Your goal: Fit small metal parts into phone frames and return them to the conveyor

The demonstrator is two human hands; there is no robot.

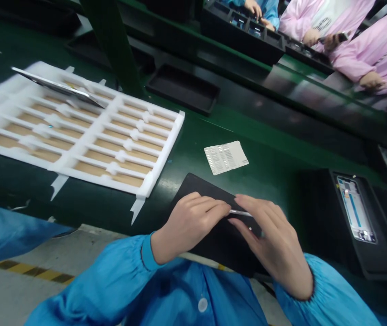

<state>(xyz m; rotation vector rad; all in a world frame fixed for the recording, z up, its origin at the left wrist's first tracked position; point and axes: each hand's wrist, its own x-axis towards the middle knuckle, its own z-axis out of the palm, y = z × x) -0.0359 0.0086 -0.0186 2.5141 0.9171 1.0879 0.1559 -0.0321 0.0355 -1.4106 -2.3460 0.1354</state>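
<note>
Where both hands meet over a black mat (220, 244) at the near side of the green surface (264, 158), I see a thin, bright-edged piece (241, 213) almost edge-on. Its left end sits at the pinched fingertips of the left hand (191, 222), whose fingers curl close together. The right hand (271, 235) arches around the other end, thumb and fingers parted in a C shape; I cannot tell how firmly it touches the piece.

On the left I have a wide white tray (88, 145), foam-like and soft-edged, divided into two columns of long slots with notched ribs and flat tan bottoms. Torn-looking white tabs (59, 184) stick out past its near edge. A dark, glossy flat panel (59, 87) with a shiny rim lies tilted across its far-left slots. Beyond it, near the middle, sits a shallow black tray (183, 88) with rounded corners and a matte finish.

Between that tray and the mat lies a pale card (226, 157) printed with rows of fine stripes. On the right, a deep black holder (377, 267) carries a rectangular device (355, 208) with a silvery inside and a blue strip. At the far side, a compartmented black bin (244, 34) contains small, dark, glinting pieces, near people in blue and pink sleeves (353, 63).
</note>
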